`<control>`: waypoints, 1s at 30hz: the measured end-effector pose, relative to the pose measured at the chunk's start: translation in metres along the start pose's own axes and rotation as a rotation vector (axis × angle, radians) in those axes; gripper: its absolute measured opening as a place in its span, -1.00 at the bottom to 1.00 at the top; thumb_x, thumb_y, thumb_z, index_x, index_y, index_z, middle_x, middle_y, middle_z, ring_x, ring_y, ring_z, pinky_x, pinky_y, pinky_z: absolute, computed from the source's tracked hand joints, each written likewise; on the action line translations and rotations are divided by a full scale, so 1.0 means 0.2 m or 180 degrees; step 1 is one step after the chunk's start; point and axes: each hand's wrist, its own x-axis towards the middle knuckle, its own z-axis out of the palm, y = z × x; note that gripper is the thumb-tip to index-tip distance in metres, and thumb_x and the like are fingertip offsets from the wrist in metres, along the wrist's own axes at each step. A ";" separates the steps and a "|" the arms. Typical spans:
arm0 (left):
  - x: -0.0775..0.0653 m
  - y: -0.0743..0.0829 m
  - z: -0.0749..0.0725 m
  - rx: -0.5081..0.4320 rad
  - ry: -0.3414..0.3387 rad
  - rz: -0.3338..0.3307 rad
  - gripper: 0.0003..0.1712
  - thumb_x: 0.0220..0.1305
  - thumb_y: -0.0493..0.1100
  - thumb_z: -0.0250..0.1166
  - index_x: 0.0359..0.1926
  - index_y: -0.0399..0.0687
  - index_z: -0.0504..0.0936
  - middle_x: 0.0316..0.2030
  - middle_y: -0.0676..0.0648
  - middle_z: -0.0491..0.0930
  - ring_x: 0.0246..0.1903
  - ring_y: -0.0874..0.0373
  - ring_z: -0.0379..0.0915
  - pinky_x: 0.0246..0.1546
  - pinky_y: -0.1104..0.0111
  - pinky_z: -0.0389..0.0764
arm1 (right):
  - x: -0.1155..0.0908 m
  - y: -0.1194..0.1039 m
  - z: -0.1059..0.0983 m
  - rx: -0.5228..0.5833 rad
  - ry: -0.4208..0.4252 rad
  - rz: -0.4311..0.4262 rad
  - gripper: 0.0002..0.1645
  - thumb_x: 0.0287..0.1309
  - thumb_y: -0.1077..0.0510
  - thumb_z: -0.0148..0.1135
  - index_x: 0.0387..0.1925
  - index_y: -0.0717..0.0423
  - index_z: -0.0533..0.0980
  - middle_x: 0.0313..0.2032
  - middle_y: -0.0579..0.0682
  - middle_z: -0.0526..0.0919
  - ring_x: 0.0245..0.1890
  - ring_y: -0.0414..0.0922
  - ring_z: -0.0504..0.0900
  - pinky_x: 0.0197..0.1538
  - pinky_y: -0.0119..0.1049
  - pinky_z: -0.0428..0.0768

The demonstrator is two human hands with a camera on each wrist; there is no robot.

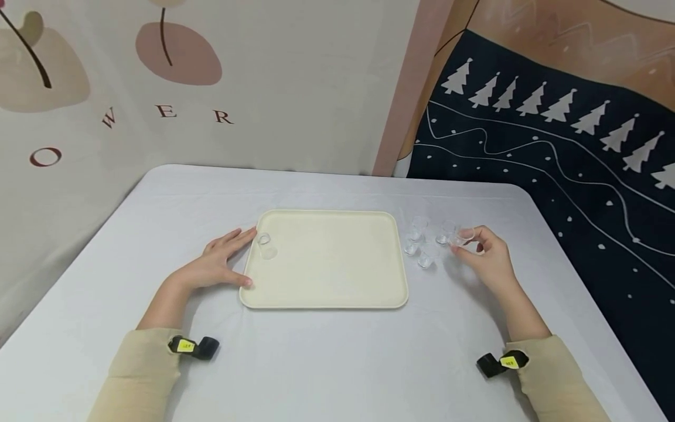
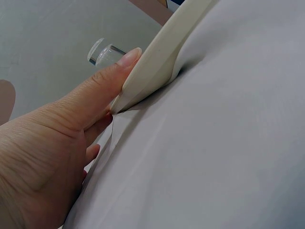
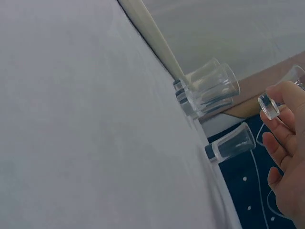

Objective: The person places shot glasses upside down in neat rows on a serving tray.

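A cream rectangular tray (image 1: 332, 264) lies on the white-covered table. On its left end stands one small clear shot glass (image 1: 266, 248), also visible beyond the thumb in the left wrist view. My left hand (image 1: 213, 266) rests against the tray's left edge, thumb and fingers spread along the rim. To the right of the tray, my right hand (image 1: 489, 258) pinches another clear shot glass (image 3: 269, 106) between thumb and fingers, near its thick base. Several more shot glasses (image 3: 217, 90) stand upright between the tray and that hand.
White cloth (image 1: 337, 363) covers the table. Behind it hangs a pale printed curtain (image 1: 295, 105), and at the right a dark blue cloth (image 1: 527, 152) with white trees. A black wrist camera (image 1: 194, 347) sits on the left sleeve, another (image 1: 503, 363) on the right.
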 end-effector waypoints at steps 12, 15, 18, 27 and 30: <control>0.00 0.01 0.00 -0.0026 0.0026 0.0068 0.35 -0.21 0.19 0.56 0.51 0.06 -0.05 0.46 -0.31 -0.19 0.37 -0.37 -0.41 0.16 -0.35 -0.19 | -0.04 -0.17 0.03 0.0168 -0.0108 -0.0303 -0.72 -0.04 0.38 0.41 -0.25 0.30 0.52 -0.25 -0.30 0.62 -0.24 -0.20 0.42 -0.19 -0.34 0.24; 0.00 0.02 0.00 -0.0022 0.0033 0.0081 0.34 -0.21 0.18 0.56 0.51 0.05 -0.04 0.46 -0.31 -0.18 0.37 -0.36 -0.40 0.17 -0.34 -0.19 | -0.05 -0.20 0.05 0.0164 -0.0145 -0.0362 -0.71 -0.05 0.38 0.42 -0.24 0.27 0.53 -0.22 -0.02 0.64 -0.25 -0.17 0.42 -0.18 -0.30 0.25; 0.00 0.02 0.00 -0.0035 0.0032 0.0066 0.35 -0.22 0.19 0.56 0.51 0.06 -0.05 0.46 -0.32 -0.19 0.37 -0.38 -0.41 0.16 -0.36 -0.19 | -0.05 -0.23 0.08 0.0205 -0.0201 -0.0435 -0.70 -0.05 0.39 0.42 -0.22 0.27 0.54 -0.21 0.13 0.63 -0.25 -0.15 0.43 -0.16 -0.23 0.25; 0.00 -0.01 0.00 0.0014 0.0014 0.0030 0.35 -0.21 0.22 0.54 0.52 0.10 -0.07 0.46 -0.33 -0.23 0.35 -0.42 -0.40 0.11 -0.42 -0.20 | -0.08 -0.36 0.16 0.0245 -0.0450 -0.0532 -0.69 -0.04 0.35 0.43 -0.19 0.25 0.57 -0.33 0.11 0.57 -0.26 -0.15 0.42 -0.16 -0.16 0.27; 0.01 -0.01 0.00 0.0021 0.0013 0.0019 0.36 -0.21 0.23 0.54 0.52 0.13 -0.08 0.46 -0.33 -0.24 0.35 -0.43 -0.39 0.10 -0.44 -0.18 | -0.08 -0.40 0.20 0.0298 -0.0494 -0.0632 -0.67 -0.05 0.35 0.44 -0.17 0.25 0.58 -0.33 0.08 0.59 -0.27 -0.15 0.44 -0.16 -0.16 0.28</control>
